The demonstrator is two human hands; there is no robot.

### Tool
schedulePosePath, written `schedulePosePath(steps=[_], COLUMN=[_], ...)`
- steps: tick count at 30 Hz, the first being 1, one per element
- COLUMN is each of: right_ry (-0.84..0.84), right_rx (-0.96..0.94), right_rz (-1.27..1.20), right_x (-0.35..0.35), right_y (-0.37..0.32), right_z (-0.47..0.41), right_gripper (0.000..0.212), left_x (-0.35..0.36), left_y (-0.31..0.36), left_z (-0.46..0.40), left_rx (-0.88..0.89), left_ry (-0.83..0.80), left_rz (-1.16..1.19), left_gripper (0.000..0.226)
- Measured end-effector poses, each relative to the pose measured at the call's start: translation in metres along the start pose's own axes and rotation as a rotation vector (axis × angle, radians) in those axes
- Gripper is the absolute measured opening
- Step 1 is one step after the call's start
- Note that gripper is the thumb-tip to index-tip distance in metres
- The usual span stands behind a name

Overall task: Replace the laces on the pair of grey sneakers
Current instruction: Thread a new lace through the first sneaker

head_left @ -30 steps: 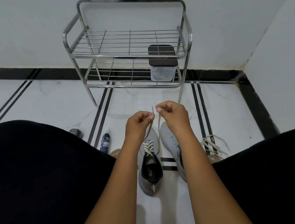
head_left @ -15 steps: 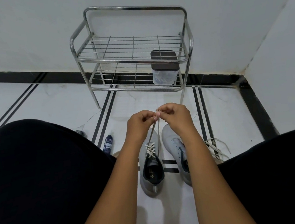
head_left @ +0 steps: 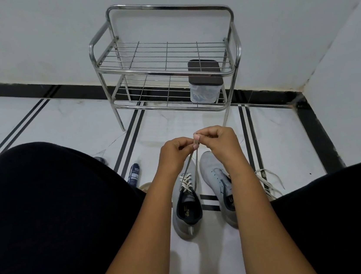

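Two grey sneakers stand on the white floor between my knees. The left sneaker has a pale lace crossed through its eyelets, and both lace ends rise taut to my hands. My left hand and my right hand meet above the toes, each pinching a lace end, fingertips touching. The right sneaker shows bare eyelets and is partly hidden behind my right forearm. A loose pale lace lies on the floor to its right.
A chrome wire rack stands against the wall ahead, with a dark-lidded clear box on its lower shelf. A blue bottle lies by my left knee. Walls meet in a corner at the right.
My hands have come closer together until the fingertips meet, holding the lace ends taut. The view has tilted down slightly, and the rack sits lower in the frame.
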State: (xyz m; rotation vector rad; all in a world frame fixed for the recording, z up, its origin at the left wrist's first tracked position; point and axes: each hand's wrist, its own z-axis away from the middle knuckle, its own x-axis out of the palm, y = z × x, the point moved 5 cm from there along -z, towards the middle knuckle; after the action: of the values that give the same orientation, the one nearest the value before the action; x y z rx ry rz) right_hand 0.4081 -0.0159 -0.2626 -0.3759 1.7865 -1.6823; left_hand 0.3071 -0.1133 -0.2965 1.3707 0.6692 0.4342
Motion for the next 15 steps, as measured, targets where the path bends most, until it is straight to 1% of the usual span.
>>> schedulePosePath(steps=[5, 9, 15], right_ry=[-0.011, -0.008, -0.003], right_rx=[0.019, 0.021, 0.022], right_rz=[-0.018, -0.041, -0.05], right_x=[-0.0014, -0.0017, -0.0019], right_y=[-0.0011, -0.0016, -0.0023], right_z=[0.0008, 0.0014, 0.0017], right_gripper=[0.009, 0.006, 0.008], left_x=[-0.0018, -0.0016, -0.0008], left_y=[-0.0013, -0.0026, 0.0007], left_z=[-0.0008, -0.0006, 0.0009], left_rx=[-0.022, -0.038, -0.005], left_ry=[-0.004, -0.003, -0.007], left_rz=[0.007, 0.006, -0.044], left_gripper=[0.007, 0.01, 0.011])
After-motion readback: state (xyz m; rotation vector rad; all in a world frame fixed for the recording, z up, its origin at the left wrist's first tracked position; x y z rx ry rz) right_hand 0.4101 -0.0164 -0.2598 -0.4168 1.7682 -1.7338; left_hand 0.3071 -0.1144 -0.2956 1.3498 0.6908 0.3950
